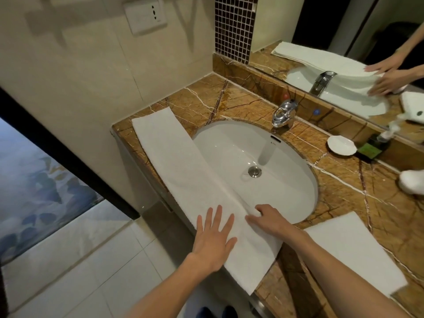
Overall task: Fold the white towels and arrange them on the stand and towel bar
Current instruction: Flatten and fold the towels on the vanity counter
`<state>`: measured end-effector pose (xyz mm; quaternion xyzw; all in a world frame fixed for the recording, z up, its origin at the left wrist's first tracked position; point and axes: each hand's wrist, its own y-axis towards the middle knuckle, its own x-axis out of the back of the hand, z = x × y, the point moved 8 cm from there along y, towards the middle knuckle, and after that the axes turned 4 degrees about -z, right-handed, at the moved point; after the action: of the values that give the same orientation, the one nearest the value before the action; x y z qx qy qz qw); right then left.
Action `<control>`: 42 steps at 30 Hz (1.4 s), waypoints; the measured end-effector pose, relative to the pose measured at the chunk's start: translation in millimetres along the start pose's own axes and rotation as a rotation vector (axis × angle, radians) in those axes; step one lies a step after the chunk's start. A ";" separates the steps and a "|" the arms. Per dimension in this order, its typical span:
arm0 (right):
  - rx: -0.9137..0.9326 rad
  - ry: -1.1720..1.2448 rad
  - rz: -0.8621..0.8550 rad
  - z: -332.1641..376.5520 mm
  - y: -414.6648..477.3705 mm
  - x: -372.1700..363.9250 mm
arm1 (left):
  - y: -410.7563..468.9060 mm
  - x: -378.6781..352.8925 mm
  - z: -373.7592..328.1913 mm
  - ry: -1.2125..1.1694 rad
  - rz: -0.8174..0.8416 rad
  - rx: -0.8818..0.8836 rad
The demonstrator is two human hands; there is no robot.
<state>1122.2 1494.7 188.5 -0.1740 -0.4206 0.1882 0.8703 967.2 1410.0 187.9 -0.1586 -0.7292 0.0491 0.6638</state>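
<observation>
A beige tiled wall is seen at 9 o'clock, with a socket plate set high on it and pale floor tiles below. The surface is brown marble veined in white, and a white oval sink is sunk into it. A chrome tap stands at the sink's 12 o'clock, a mirror is mounted behind it, and a small white dish is placed at 2 o'clock.

A white towel, folded into a long narrow strip, is laid slantwise from the surface's far left corner over the sink's left rim to the near edge, which its end overhangs. The left grip is pressed flat on the near end, fingers straight and spread. The right grip is curled at the strip's right edge, where a fold is pinched. A second towel, folded flat, lies at the sink's 4 o'clock.
</observation>
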 end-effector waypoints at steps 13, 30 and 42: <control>0.194 -0.702 -0.358 13.8 -27.9 21.8 | 0.0 -0.3 -0.9 0.016 -0.001 0.007; 0.348 -0.808 -0.094 -4.6 -46.1 -19.1 | 5.3 -1.8 -8.6 0.025 -0.028 -0.031; 0.275 -0.572 -0.284 -3.2 -81.5 27.9 | 25.4 53.3 -73.1 0.011 -0.060 -0.265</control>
<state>1155.6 1436.7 242.9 0.0651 -0.6383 0.1611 0.7499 1039.7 1439.7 239.8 -0.2232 -0.7301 -0.0682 0.6423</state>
